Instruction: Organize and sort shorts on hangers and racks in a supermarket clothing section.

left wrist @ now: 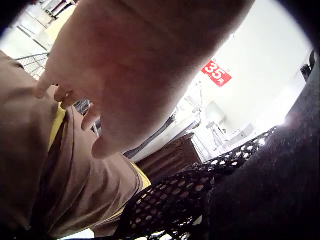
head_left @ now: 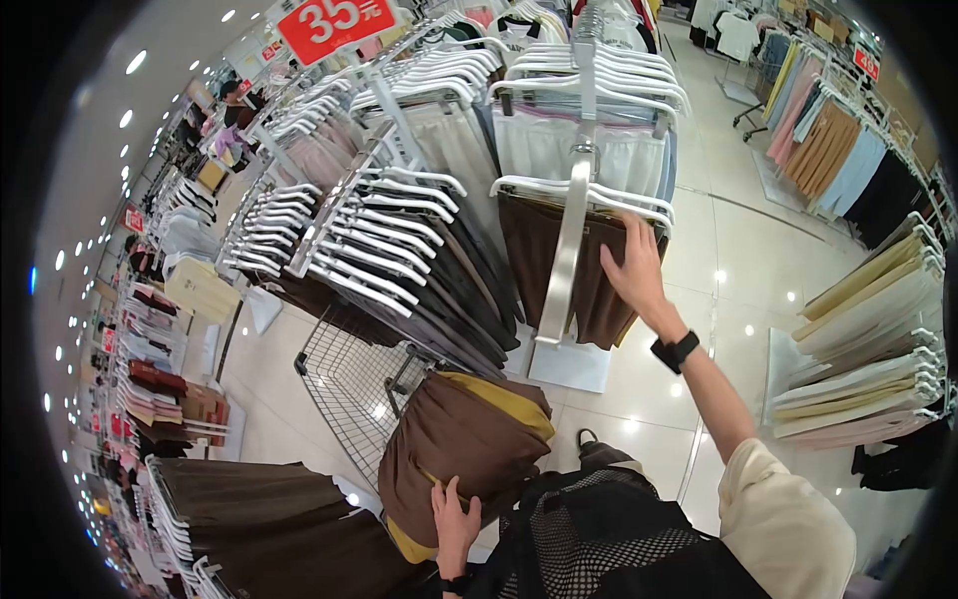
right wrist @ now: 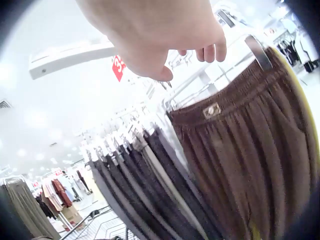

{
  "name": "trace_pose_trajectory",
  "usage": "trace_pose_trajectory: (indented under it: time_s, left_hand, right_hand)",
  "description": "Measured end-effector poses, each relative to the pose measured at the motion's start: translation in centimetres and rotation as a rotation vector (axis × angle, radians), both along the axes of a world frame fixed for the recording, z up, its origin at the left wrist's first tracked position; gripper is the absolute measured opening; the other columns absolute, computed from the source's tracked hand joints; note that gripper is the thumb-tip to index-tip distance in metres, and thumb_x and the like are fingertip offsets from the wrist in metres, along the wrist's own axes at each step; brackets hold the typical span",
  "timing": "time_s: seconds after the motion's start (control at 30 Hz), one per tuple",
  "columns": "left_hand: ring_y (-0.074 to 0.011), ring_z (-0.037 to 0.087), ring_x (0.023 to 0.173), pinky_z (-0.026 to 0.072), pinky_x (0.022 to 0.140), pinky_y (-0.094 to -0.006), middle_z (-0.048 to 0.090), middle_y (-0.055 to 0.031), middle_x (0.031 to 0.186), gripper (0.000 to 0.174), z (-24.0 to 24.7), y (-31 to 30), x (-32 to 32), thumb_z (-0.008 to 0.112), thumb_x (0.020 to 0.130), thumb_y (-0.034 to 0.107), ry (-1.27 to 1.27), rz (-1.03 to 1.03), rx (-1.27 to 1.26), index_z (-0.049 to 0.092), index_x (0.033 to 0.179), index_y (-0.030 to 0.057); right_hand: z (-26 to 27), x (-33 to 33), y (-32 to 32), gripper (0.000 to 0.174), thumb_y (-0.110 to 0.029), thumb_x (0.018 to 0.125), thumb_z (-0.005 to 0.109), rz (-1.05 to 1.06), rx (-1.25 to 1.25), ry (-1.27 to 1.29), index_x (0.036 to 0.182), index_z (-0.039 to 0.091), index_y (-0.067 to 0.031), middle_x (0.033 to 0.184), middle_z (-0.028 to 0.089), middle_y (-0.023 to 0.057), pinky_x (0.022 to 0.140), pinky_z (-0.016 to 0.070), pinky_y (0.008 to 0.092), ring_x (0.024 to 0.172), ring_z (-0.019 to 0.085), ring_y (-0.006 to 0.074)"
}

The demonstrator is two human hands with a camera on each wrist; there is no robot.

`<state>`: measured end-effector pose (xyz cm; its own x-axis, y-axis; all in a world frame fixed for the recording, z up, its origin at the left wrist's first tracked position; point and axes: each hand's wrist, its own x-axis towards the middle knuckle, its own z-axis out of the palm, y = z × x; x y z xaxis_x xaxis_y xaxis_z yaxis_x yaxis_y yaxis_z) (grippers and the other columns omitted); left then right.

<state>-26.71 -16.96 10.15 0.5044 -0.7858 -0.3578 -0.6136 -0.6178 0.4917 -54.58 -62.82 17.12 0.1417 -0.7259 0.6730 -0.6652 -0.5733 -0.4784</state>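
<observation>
My right hand [head_left: 636, 268] reaches over brown trousers [head_left: 529, 240] hanging from a white hanger [head_left: 584, 190] at the end of a metal rail. Its fingers are spread, overlapping the trousers' waistband in the head view. The right wrist view shows the same trousers [right wrist: 245, 150] with a gathered waist, a small tag and a yellow strip along one side, below the hand. Low in front of me, my left hand [head_left: 457, 524] lies loosely at a bundle of brown and yellow clothes [head_left: 464, 429]. In the left wrist view its fingers hang over the brown cloth [left wrist: 85, 185], gripping nothing visible.
A wire shopping cart [head_left: 349, 389] stands beside the bundle. Dark trousers [head_left: 449, 290] crowd the rack at left, under a red price sign [head_left: 334, 28]. Another rack of brown clothes [head_left: 249, 509] is at lower left; pale garments [head_left: 868, 299] hang at right.
</observation>
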Motion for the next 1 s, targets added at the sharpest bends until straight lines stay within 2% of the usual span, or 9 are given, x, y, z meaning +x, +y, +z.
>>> trace_pose_trajectory:
  time_s: [0.13, 0.27, 0.37, 0.47, 0.6, 0.73, 0.87, 0.97, 1.0]
  left_hand:
    - [-0.0480, 0.031, 0.155, 0.0332, 0.125, -0.0518, 0.034, -0.0313, 0.166, 0.061, 1.7, -2.5, -2.5, 0.069, 0.099, 0.026, 0.037, -0.004, -0.016, 0.050, 0.154, 0.0071]
    - [-0.0448, 0.035, 0.154, 0.0364, 0.123, -0.0501, 0.037, -0.0268, 0.166, 0.054, 2.7, -3.4, -5.1, 0.067, 0.101, 0.025, 0.070, -0.067, -0.021, 0.054, 0.151, 0.0104]
    - [-0.0443, 0.040, 0.151, 0.0391, 0.121, -0.0501, 0.043, -0.0251, 0.162, 0.048, 2.8, -3.2, -6.5, 0.067, 0.101, 0.023, 0.087, -0.110, -0.035, 0.059, 0.147, 0.0110]
    - [-0.0433, 0.047, 0.146, 0.0425, 0.118, -0.0489, 0.051, -0.0233, 0.156, 0.042, 3.2, -3.8, -7.3, 0.067, 0.101, 0.018, 0.079, -0.120, -0.131, 0.063, 0.142, 0.0100]
    - [-0.0415, 0.054, 0.139, 0.0461, 0.114, -0.0463, 0.056, -0.0211, 0.150, 0.035, 3.7, -5.8, -7.6, 0.065, 0.101, 0.011, 0.018, -0.125, -0.297, 0.066, 0.136, 0.0086]
    - [-0.0399, 0.053, 0.142, 0.0465, 0.114, -0.0462, 0.055, -0.0205, 0.151, 0.041, 4.3, -8.7, -8.5, 0.064, 0.101, 0.007, 0.088, -0.127, -0.379, 0.060, 0.142, 0.0071]
    - [-0.0359, 0.045, 0.150, 0.0446, 0.117, -0.0473, 0.045, -0.0194, 0.162, 0.073, 2.9, -11.4, -8.8, 0.072, 0.096, 0.009, 0.240, -0.134, -0.432, 0.038, 0.160, 0.0022]
    - [-0.0317, 0.035, 0.157, 0.0335, 0.128, -0.0439, 0.033, -0.0208, 0.170, 0.099, 3.6, -14.4, -10.0, 0.081, 0.090, 0.015, 0.407, -0.235, -0.372, 0.022, 0.167, 0.0003]
    - [-0.0309, 0.028, 0.161, 0.0285, 0.130, -0.0448, 0.030, -0.0166, 0.172, 0.100, 4.1, -15.6, -10.5, 0.081, 0.089, 0.015, 0.448, -0.371, -0.345, 0.022, 0.169, 0.0040]
  right_hand:
    - [1.3, -0.1, -5.0, 0.052, -0.010, 0.089, 0.073, 0.030, -0.060, 0.090, 0.137, 0.055, 0.0006, 0.135, 0.058, 0.0218, 0.110, 0.0464, 0.0492, 0.127, 0.055, 0.0419]
    - [-0.9, 0.5, -8.4, 0.037, -0.017, 0.089, 0.075, 0.038, -0.015, 0.178, 0.121, 0.064, -0.0029, 0.111, 0.070, 0.0190, 0.091, 0.0521, 0.0510, 0.108, 0.066, 0.0393]
    - [-0.8, 0.4, -9.7, 0.024, -0.022, 0.091, 0.076, 0.026, 0.261, 0.206, 0.108, 0.068, -0.0065, 0.092, 0.073, 0.0161, 0.077, 0.0546, 0.0508, 0.089, 0.070, 0.0389]
    - [-0.1, -1.0, -8.5, 0.018, -0.025, 0.093, 0.075, 0.097, 0.006, 0.120, 0.098, 0.071, -0.0084, 0.084, 0.072, 0.0141, 0.067, 0.0542, 0.0507, 0.079, 0.070, 0.0386]
    - [2.3, -4.9, -5.5, 0.019, -0.023, 0.090, 0.079, 0.192, -0.055, 0.044, 0.094, 0.070, -0.0069, 0.084, 0.071, 0.0097, 0.066, 0.0530, 0.0462, 0.078, 0.070, 0.0328]
    - [2.1, -10.1, -1.3, 0.022, -0.017, 0.082, 0.086, 0.309, -0.060, 0.096, 0.085, 0.066, -0.0072, 0.072, 0.062, 0.0061, 0.058, 0.0483, 0.0391, 0.064, 0.063, 0.0270]
    - [2.2, -14.4, 3.9, 0.029, -0.019, 0.077, 0.089, 0.448, -0.063, 0.188, 0.075, 0.062, -0.0083, 0.066, 0.056, 0.0047, 0.054, 0.0433, 0.0379, 0.058, 0.057, 0.0246]
    - [4.4, -15.6, 7.4, 0.039, -0.026, 0.072, 0.091, 0.539, -0.084, 0.205, 0.069, 0.057, -0.0079, 0.064, 0.053, 0.0043, 0.050, 0.0400, 0.0381, 0.055, 0.054, 0.0236]
    - [5.2, -15.8, 8.5, 0.039, -0.027, 0.072, 0.091, 0.576, -0.061, 0.203, 0.069, 0.057, -0.0080, 0.064, 0.052, 0.0043, 0.050, 0.0398, 0.0377, 0.054, 0.053, 0.0234]
